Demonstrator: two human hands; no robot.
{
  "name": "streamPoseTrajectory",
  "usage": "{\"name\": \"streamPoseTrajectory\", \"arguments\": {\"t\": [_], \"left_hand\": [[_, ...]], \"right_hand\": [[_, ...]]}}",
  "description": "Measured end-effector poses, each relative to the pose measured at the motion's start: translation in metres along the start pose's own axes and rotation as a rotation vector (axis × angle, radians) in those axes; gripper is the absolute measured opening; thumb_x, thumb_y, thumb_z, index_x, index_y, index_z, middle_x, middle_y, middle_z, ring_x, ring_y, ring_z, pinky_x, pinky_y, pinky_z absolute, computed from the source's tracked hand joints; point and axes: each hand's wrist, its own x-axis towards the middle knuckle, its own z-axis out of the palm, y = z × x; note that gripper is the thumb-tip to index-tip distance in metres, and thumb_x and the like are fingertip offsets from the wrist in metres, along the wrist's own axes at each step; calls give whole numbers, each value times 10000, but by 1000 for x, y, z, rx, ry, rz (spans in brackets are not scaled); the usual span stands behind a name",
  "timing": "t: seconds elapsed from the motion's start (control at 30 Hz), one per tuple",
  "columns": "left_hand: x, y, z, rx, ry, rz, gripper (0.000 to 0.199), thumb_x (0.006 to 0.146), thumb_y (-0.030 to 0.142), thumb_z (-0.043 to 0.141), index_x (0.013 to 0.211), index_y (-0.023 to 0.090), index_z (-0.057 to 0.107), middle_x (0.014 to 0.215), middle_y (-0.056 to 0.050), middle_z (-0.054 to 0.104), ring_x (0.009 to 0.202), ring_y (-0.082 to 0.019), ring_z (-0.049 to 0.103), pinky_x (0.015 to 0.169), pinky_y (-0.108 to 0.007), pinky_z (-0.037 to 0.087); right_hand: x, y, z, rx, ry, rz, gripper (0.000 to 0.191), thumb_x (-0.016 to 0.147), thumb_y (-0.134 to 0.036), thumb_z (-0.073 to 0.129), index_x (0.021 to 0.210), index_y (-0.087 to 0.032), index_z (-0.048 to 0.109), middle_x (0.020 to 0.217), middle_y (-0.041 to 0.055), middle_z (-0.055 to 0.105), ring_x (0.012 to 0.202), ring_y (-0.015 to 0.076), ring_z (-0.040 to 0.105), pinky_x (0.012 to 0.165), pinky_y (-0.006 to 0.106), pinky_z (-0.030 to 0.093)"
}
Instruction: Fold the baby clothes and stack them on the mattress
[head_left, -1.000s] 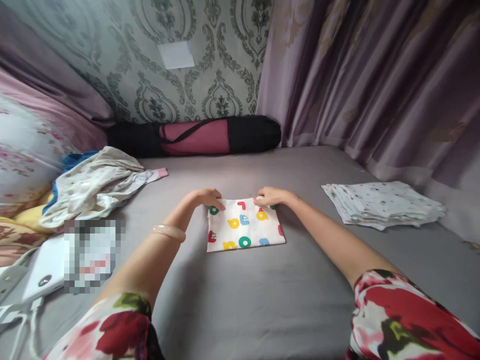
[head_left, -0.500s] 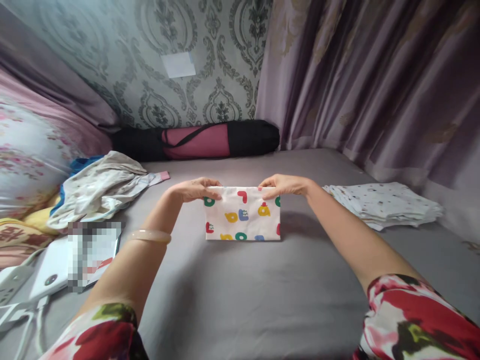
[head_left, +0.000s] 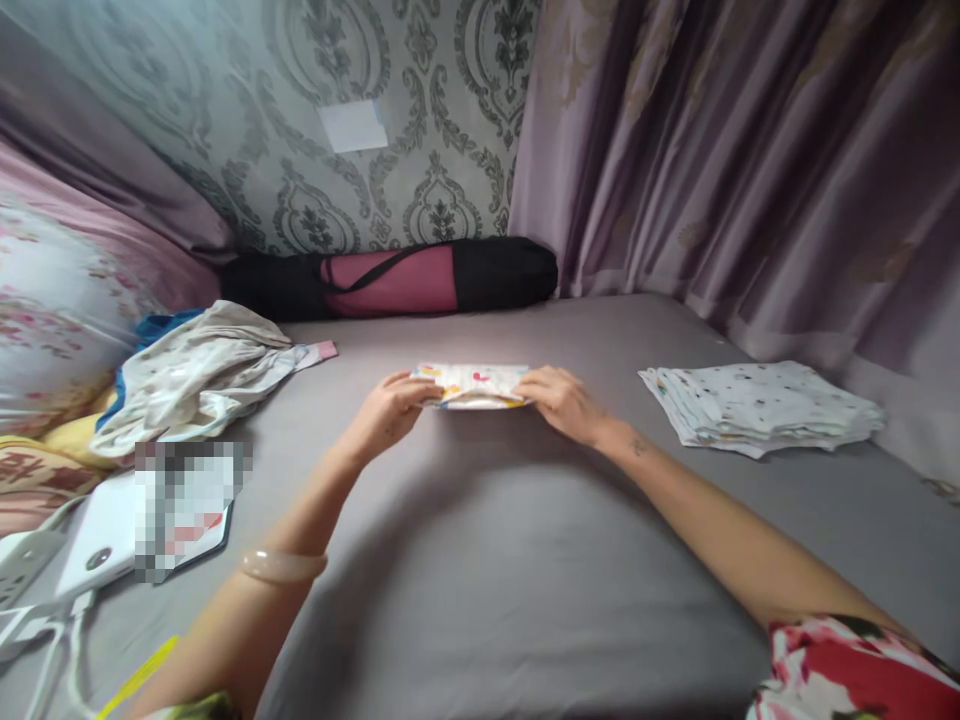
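Observation:
Between my hands is a folded white cloth with a colourful print, seen nearly edge-on above the grey bed sheet. My left hand is closed on its left end, and my right hand grips the right end, fingers on top. The thumbs are mostly hidden. A shadow falls on the sheet below the cloth. To the right of my right hand lies a stack of folded white cloths with small dark prints.
Crumpled clothes lie at the left beside a floral pillow. Nearer are a white power bank, a partly blurred flat device, cables and a power strip. A black and maroon long bag lies along the wall.
The folded cloth hung upright with its letter print facing me; now it is tipped nearly flat and looks narrower. Both hands have turned, fingers now over its ends.

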Motion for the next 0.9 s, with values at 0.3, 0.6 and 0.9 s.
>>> {"name": "streamPoseTrajectory", "arguments": {"t": [0.3,0.6,0.9], "left_hand": [[-57,-3,30,94,-257,-50,585,712,51,374,1169,291,649,1344,-16,591,1321,-190,463,1160,-452,235],[-38,9,45,174,-72,-219,420,865,130,338,1175,220,607,1308,-83,606,1251,-214,529,1088,-436,352],[-30,24,73,263,-229,-523,529,966,477,338,1418,204,363,1560,-139,276,1456,-299,188,1129,-598,163]], "right_hand": [[-39,-11,26,8,-211,-57,549,789,22,385,1202,-227,646,1243,72,610,1155,190,537,974,344,394],[16,-20,36,0,-27,254,435,870,-112,357,1187,-141,653,1290,91,619,1212,197,540,1048,316,373],[34,-21,85,-140,-176,463,670,980,-437,227,1486,-1,267,1572,167,200,1459,261,149,1184,433,99]]}}
